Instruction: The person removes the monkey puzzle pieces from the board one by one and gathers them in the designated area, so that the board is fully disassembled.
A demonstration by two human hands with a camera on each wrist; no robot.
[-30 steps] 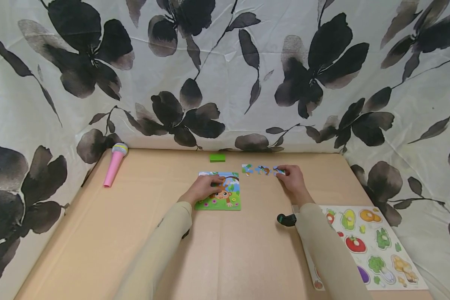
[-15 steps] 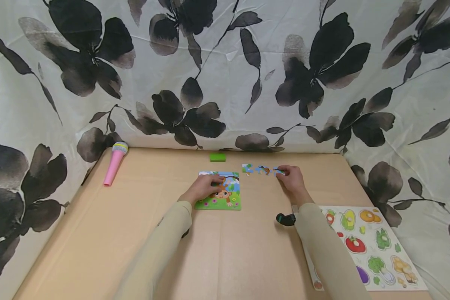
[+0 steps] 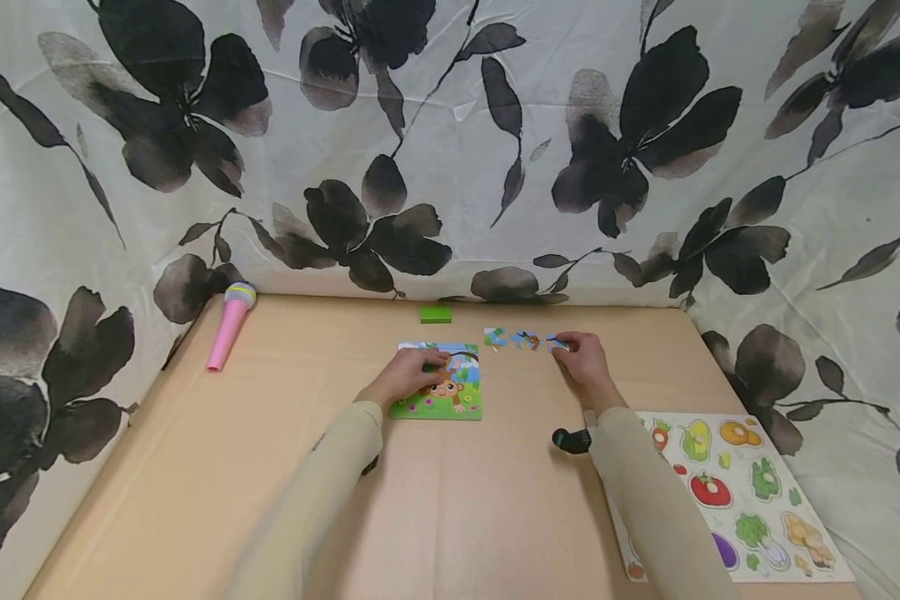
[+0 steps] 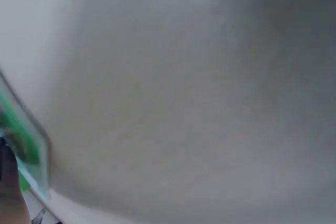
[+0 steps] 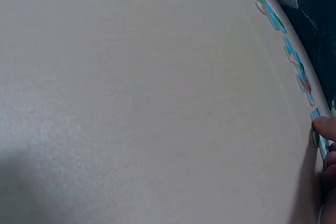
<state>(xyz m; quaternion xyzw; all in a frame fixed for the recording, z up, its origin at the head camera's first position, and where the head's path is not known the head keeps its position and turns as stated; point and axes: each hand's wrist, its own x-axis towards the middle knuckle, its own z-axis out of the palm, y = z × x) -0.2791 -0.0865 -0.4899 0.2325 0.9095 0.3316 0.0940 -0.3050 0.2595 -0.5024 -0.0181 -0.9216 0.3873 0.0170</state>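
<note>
On the tan worktop (image 3: 480, 500), the left hand (image 3: 408, 375) is resting on a puzzle board (image 3: 468, 396), its fingers extending over the upper middle of the picture without wrapping round anything. The board is lying flat near the far side, showing a monkey on green grass with pink flowers, and the hand is covering part of it. The right hand (image 3: 587, 360) is pinching a small puzzle piece (image 3: 554, 342) between thumb and fingers, leaving only the thickness of the piece between them; whether that piece is touching the worktop, I cannot tell. It is forming the right end of a short row, with more loose blue-toned pieces (image 3: 527, 340) lying to its left, just beyond the board's far right corner. Behind the board, a green block (image 3: 435, 316) is sitting close to the far edge. A pink toy microphone (image 3: 232, 329) is lying well apart at the far left corner, its grey and yellow head pointing away. At the near right, a white sheet of vegetable pictures (image 3: 750, 500) is lying partly under the right sleeve (image 3: 645, 483). A dark device (image 3: 572, 440) is jutting out beside the right cuff. White cloth with black flowers (image 3: 480, 167) is hanging behind the worktop.
</note>
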